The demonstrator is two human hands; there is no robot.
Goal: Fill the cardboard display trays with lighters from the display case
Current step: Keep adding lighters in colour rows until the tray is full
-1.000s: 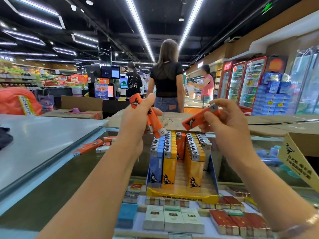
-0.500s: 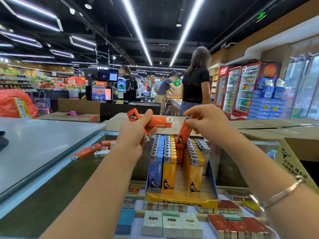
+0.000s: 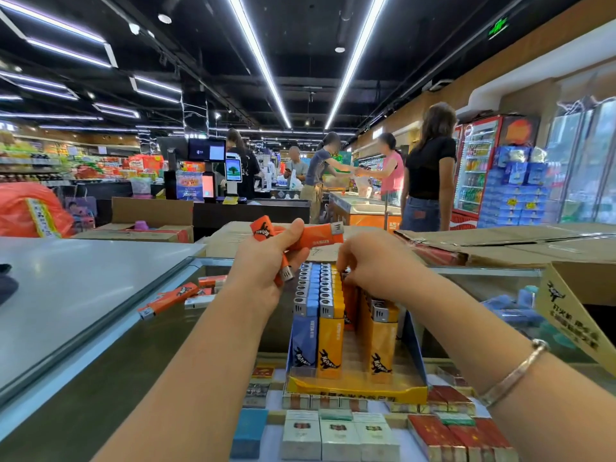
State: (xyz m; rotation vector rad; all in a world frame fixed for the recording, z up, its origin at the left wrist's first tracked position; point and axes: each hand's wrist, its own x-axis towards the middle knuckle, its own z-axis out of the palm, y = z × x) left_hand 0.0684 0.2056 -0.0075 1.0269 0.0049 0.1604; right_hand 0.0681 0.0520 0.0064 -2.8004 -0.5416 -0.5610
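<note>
Crosswise, orange lighter (image 3: 316, 239), cap rightward.

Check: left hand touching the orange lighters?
Touching. Head view shows the left hand gripping several orange lighters, thumb and fingers wrapped around them.

right hand (image 3: 373, 271) fingertips hidden among the lighter tops in the tray (image 3: 356, 390); whether pinching one, unclear. orange lighters (image 3: 300, 243) partly covered by left hand (image 3: 266, 265). both forearms cut off below.

Glossy plastic lighters (image 3: 328, 331), cardboard tray (image 3: 356, 390)
</note>
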